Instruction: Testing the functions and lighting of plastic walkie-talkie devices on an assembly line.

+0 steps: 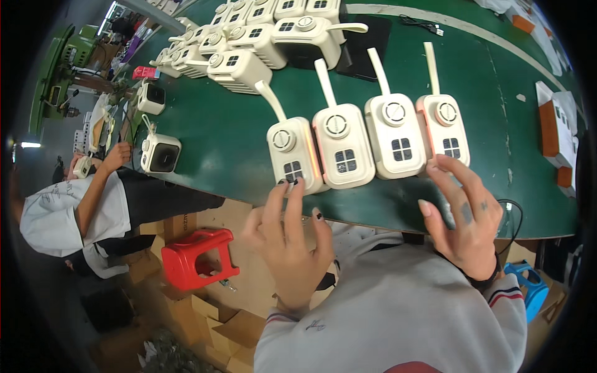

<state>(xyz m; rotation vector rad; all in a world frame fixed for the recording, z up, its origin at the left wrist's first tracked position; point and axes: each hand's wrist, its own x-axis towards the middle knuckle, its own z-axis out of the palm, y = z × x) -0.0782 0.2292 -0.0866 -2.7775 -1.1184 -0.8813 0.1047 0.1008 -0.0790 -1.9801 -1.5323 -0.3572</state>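
Note:
Several cream box-shaped devices, like small portable speakers, stand in a row before me. Each has a round dial, four dark square buttons and a strap on top. Fingertips of my left hand [287,239] rest at the buttons of the leftmost device [301,150], whose side strip glows orange. The fingers are apart and grip nothing. My right hand [465,217] is spread at the near edge of the rightmost device [454,132], index finger by its buttons; a reddish glow shows along its left side. Between them stand two more devices [359,138], [408,132].
More cream devices [249,67] crowd the green table [217,133] at the back left, beside a black flat sheet [367,46]. A cable [420,25] lies far back. White-and-brown boxes [550,133] sit right. At left, another person [81,208] works; a red stool [193,258] stands below.

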